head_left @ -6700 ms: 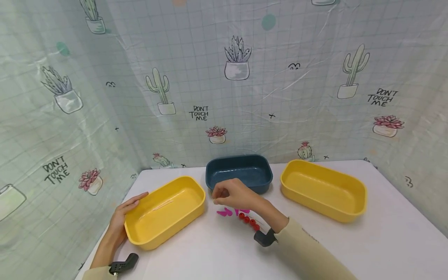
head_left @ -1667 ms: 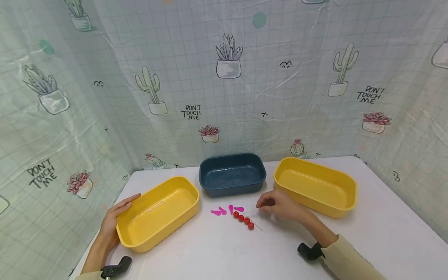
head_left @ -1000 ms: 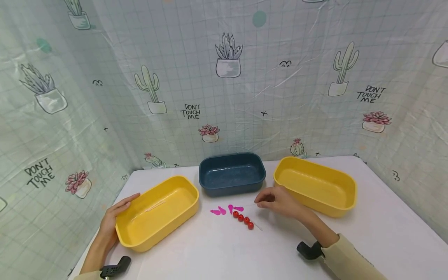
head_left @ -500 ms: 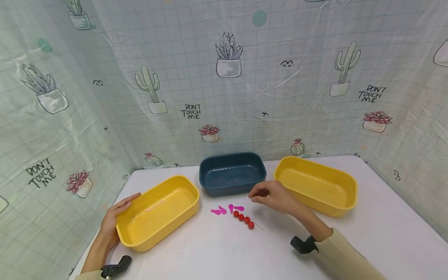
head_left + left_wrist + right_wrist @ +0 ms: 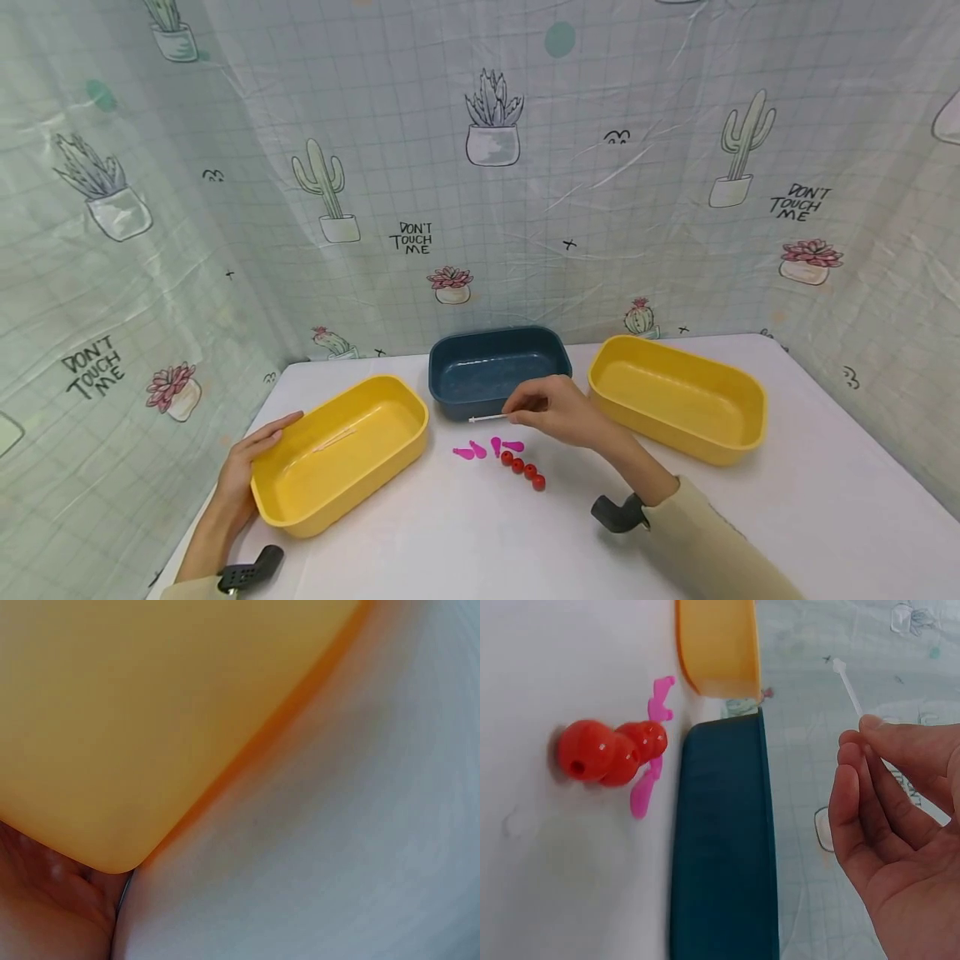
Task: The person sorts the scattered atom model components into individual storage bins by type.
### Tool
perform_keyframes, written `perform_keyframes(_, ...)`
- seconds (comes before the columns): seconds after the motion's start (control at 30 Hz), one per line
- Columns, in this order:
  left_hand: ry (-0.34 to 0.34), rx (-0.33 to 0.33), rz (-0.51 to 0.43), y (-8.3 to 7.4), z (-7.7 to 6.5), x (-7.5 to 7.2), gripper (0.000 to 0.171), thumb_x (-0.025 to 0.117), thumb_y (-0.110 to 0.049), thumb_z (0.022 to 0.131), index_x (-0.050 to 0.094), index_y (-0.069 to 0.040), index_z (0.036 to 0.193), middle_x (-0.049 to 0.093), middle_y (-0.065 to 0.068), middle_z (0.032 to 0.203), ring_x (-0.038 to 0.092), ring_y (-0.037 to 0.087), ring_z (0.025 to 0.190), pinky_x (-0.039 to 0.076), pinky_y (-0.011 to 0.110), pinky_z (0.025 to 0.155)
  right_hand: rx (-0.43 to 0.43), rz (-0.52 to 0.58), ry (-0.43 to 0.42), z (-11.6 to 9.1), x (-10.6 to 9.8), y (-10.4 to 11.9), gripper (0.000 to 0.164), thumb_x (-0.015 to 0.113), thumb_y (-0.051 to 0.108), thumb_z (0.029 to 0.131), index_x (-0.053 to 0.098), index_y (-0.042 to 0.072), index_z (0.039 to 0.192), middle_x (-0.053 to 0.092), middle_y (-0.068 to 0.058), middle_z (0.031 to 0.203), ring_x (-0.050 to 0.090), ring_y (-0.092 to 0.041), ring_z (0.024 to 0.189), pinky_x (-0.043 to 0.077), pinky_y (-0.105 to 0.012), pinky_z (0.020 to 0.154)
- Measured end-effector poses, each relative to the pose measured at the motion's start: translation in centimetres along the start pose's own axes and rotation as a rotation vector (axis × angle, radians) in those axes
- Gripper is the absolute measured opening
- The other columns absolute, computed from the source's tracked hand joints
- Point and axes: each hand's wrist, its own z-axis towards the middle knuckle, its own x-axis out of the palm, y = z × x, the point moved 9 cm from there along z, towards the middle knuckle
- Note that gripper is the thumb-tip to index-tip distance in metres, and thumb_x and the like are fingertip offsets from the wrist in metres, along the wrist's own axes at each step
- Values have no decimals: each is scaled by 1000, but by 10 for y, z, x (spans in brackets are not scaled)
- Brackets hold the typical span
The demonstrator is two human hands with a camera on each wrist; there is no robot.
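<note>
In the head view my left hand (image 5: 238,467) lies along the outer left side of a yellow box (image 5: 415,439), its fingers straight against the wall. The left wrist view shows that box's yellow wall (image 5: 165,712) close up, with part of the hand at its corner. My right hand (image 5: 558,408) pinches a thin white stick (image 5: 489,417) between thumb and fingertips, in front of the dark blue box (image 5: 498,408). The stick (image 5: 848,686) ends in a small wider tip. Below it on the table are several pink pin-shaped pieces (image 5: 477,450) and a row of several red beads (image 5: 517,466).
A second yellow box (image 5: 675,437) stands at the right, beside the blue one. Thin pale sticks (image 5: 335,440) lie inside the left yellow box. The white table (image 5: 420,533) meets a cactus-print cloth (image 5: 525,250) at the back and sides.
My right hand has lifted from the table right of the beads and moved left toward the blue box, carrying the white stick. The left hand stays at the yellow box.
</note>
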Motion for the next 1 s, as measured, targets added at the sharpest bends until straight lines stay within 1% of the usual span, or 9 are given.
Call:
perform_keyframes(0.17, -7, 0, -1, 0, 0, 0, 48, 42, -26, 112, 45, -8, 156, 65, -24, 133, 63, -6, 121, 53, 16, 99, -36, 9, 1, 11, 8, 10, 10, 75, 11, 95, 78, 9, 103, 77, -1, 94, 65, -7, 78, 59, -19, 74)
perform_keyframes(0.33, 9, 13, -14, -1, 1, 0, 47, 42, -25, 112, 45, -8, 156, 65, -22, 134, 63, -5, 122, 54, 17, 100, -35, 2, 11, 22, 16, 18, 9, 75, 10, 94, 79, 10, 102, 78, -1, 96, 65, -5, 79, 59, -18, 75)
perform_keyframes(0.47, 18, 20, -10, -1, 1, 1, 48, 41, -25, 112, 44, -7, 156, 65, -22, 134, 63, -5, 123, 54, 17, 100, -43, -14, 25, 32, 23, 25, 8, 74, 11, 95, 79, 11, 102, 78, 0, 96, 64, -7, 80, 59, -18, 76)
perform_keyframes(0.6, 10, 20, 9, -1, 1, 0, 48, 41, -26, 112, 44, -8, 156, 64, -23, 135, 62, -6, 123, 53, 16, 99, -43, -19, 33, 41, 29, 30, 9, 75, 13, 95, 79, 11, 102, 77, 2, 96, 63, -8, 80, 58, -18, 75)
perform_keyframes(0.77, 4, 19, 8, 1, 2, -2, 48, 41, -26, 112, 44, -8, 156, 64, -23, 135, 62, -6, 123, 53, 16, 99, -46, -7, 45, 51, 38, 36, 8, 76, 13, 94, 79, 12, 102, 76, 2, 95, 63, -9, 79, 58, -18, 74)
perform_keyframes(0.9, -1, 15, 22, 3, 3, -3, 48, 41, -27, 112, 45, -8, 156, 64, -24, 134, 62, -7, 123, 53, 16, 99, -40, 12, 48, 59, 42, 39, 10, 75, 13, 94, 79, 11, 103, 76, 2, 95, 62, -11, 79, 57, -18, 74)
perform_keyframes(1.0, -12, 10, 33, 3, 2, -3, 48, 41, -28, 112, 45, -8, 156, 64, -24, 134, 62, -7, 122, 53, 15, 99, -52, 20, 55, 65, 46, 43, 11, 76, 13, 94, 79, 9, 103, 75, 1, 95, 62, -11, 80, 56, -17, 74)
